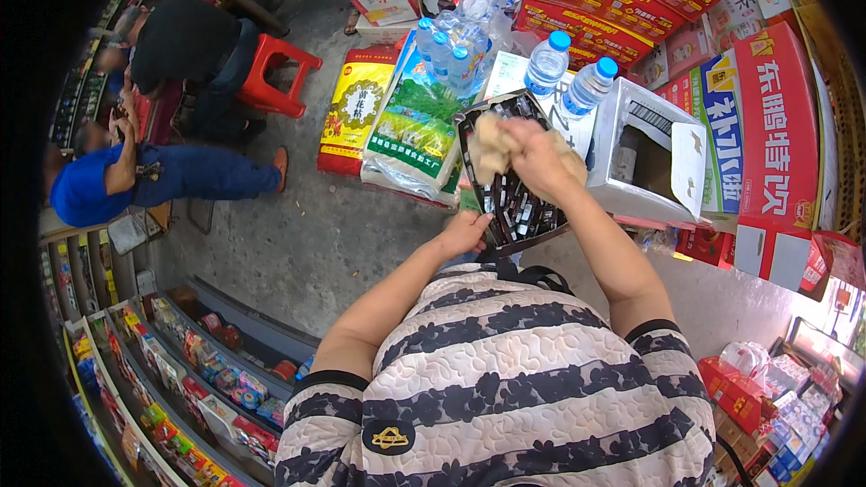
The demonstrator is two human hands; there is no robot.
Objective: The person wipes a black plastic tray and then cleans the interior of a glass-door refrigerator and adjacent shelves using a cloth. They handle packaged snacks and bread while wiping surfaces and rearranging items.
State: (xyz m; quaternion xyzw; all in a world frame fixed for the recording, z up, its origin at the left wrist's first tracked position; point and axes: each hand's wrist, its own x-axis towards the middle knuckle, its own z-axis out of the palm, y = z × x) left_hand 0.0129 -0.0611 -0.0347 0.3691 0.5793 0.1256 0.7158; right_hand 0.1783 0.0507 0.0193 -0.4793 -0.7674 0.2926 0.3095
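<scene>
My left hand grips the near left edge of a shallow dark box, which is tilted in front of me. Many small dark packets with pale markings lie loose inside it. My right hand is over the box, closed on a crumpled beige cloth that covers part of the packets. Beyond the box stand two water bottles with blue caps on a white carton. An opened white carton is just to the right, with something cylindrical inside.
Printed sacks and a shrink-wrapped pack of bottles lie left of the box. Red cartons are stacked behind, with a large red carton at right. A red stool and several people are at upper left; shelves of goods at lower left.
</scene>
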